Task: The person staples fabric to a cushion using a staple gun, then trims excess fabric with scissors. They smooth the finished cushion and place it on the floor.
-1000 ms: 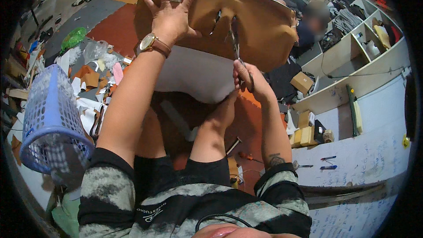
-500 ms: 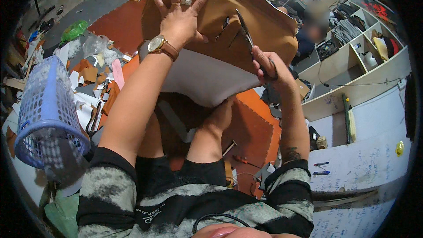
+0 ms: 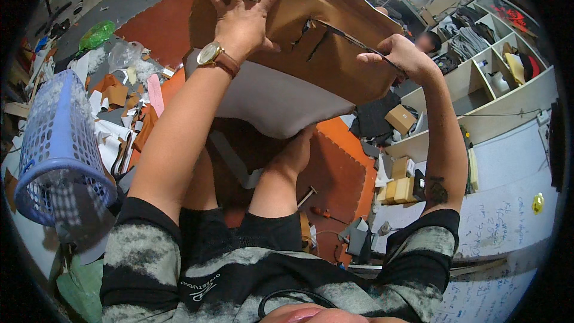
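A brown leather-like cover (image 3: 353,75) lies over a bulky padded piece in front of me, with a grey underside (image 3: 272,93) facing my legs. My left hand (image 3: 242,24) is pressed flat on the cover near its upper left, fingers spread, holding nothing. In my right hand (image 3: 409,60), at the cover's right side, is a pair of scissors (image 3: 351,37). Their blades point left across the cover, with the tip at a dark, ragged slit (image 3: 310,26) in it. Another slit (image 3: 318,45) runs beside the first. The scissors' handles are partly hidden by my fingers.
A blue perforated plastic basket (image 3: 57,137) lies tipped at the left, beside scattered scraps. A hammer (image 3: 308,196) and a screwdriver (image 3: 327,215) lie on the orange mat near my leg. White shelving (image 3: 472,98) stands at the right, with another person (image 3: 427,42) behind.
My right hand has moved right, swinging the scissors from steep to nearly level, with their tip now at the slit. The left hand has stayed flat on the cover.
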A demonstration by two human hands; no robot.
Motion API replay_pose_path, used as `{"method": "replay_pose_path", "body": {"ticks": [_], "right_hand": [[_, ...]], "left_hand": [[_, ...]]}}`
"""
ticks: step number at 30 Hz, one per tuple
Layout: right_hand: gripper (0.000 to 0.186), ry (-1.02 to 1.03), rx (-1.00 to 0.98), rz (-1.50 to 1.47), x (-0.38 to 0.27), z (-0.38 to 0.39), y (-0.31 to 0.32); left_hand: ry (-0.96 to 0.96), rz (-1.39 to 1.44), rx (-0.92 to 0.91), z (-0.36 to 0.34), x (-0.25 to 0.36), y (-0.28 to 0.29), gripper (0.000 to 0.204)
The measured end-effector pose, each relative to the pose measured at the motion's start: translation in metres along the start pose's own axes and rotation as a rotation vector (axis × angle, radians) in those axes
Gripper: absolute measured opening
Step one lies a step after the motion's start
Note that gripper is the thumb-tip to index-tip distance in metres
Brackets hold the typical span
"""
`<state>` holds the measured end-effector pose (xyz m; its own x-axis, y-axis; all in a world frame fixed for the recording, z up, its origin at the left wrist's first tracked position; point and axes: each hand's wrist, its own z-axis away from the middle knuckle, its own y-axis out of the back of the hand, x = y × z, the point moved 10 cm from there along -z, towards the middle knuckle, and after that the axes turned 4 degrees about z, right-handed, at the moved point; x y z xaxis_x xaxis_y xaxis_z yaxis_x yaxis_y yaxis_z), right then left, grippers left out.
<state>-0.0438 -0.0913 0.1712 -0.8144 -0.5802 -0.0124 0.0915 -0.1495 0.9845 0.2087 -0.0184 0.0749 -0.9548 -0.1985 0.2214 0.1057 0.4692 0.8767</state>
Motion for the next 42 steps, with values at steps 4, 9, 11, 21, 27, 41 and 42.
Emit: {"method": "replay_pose_path", "body": {"ticks": [4,9,11,21,27,41,42], "right_hand": [[0.061,0.053,0.04,-0.017,0.008,-0.009,-0.002],[0.07,0.068,0.079,0.054,0.006,-0.005,-0.002],[0.067,0.018,0.091,0.103,0.011,-0.007,-0.004],[0.07,0.13,0.451,0.103,0.046,0.011,-0.05],[0.072,0.029,0.549,0.212,0.028,0.027,-0.052],[0.06,0.046,0.549,0.439,0.007,0.009,-0.016],[0.059,0.037,0.534,0.431,0.007,0.009,-0.017]], "left_hand": [[-0.003,-0.005,0.013,0.0,0.0,0.0,0.15],[-0.006,-0.017,0.034,0.0,-0.002,-0.001,0.151],[-0.004,-0.006,0.006,0.0,-0.002,-0.003,0.15],[0.024,-0.01,-0.058,-0.015,0.003,0.0,0.146],[0.038,-0.042,-0.008,-0.018,0.005,0.003,0.146],[0.059,0.015,0.175,-0.013,0.012,0.004,0.142],[0.053,0.022,0.173,-0.013,0.012,0.004,0.142]]}}
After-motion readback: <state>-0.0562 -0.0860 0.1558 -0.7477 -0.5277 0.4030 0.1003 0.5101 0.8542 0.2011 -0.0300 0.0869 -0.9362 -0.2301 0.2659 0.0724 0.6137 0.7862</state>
